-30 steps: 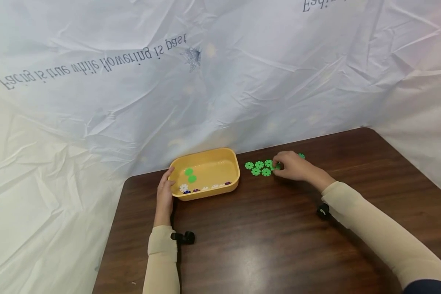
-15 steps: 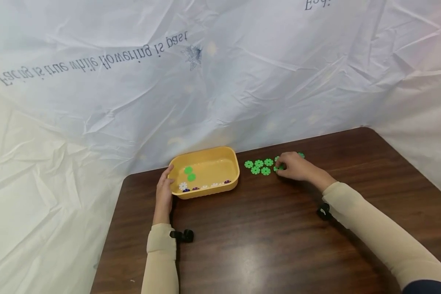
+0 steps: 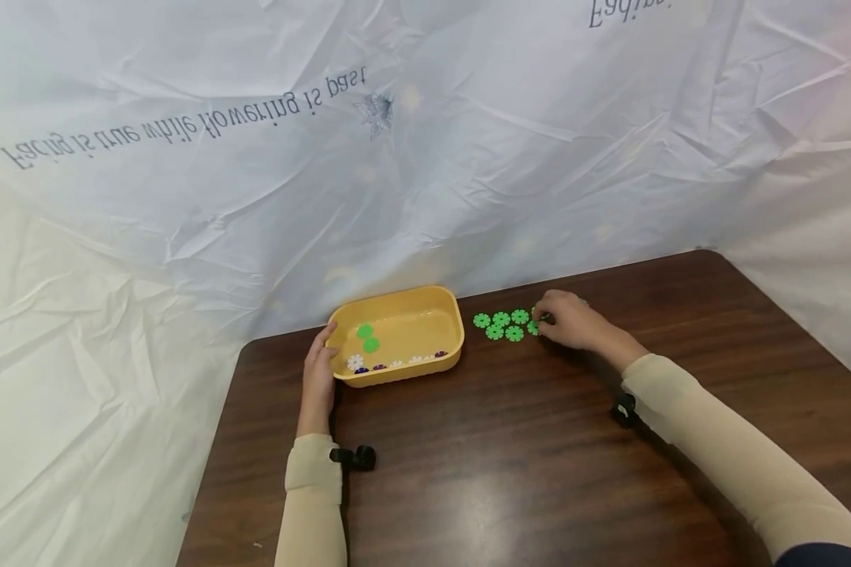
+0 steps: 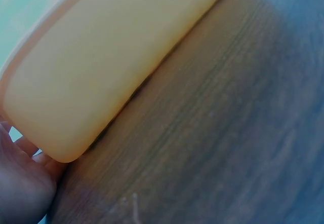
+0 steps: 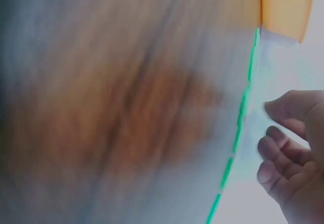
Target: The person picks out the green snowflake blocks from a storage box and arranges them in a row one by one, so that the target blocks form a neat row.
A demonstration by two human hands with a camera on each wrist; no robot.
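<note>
A yellow tray [image 3: 411,375] stands near the far edge of the table, and it also shows as a yellow tray [image 4: 111,57] and a yellow tray [image 5: 283,6] in the wrist views. Two green discs [image 3: 367,339] and small white and purple flower pieces [image 3: 397,364] lie inside it. My left hand [image 3: 319,370] holds the tray's left end; the left hand [image 4: 23,183] curls round its corner. To the tray's right lies a cluster of green discs [image 3: 499,324], seen edge-on as green discs [image 5: 243,107]. My right hand [image 3: 563,321] touches the cluster's right end. The right hand [image 5: 288,153] is loosely curled with nothing between its fingers.
The dark wooden table [image 3: 510,472] ends just behind the tray and at the left of my left arm. A crumpled white sheet [image 3: 425,157] with printed text hangs behind it. Black camera mounts [image 3: 354,457] sit at both wrists.
My right hand has slid a little to the right along the green discs. The left hand and the tray have stayed put.
</note>
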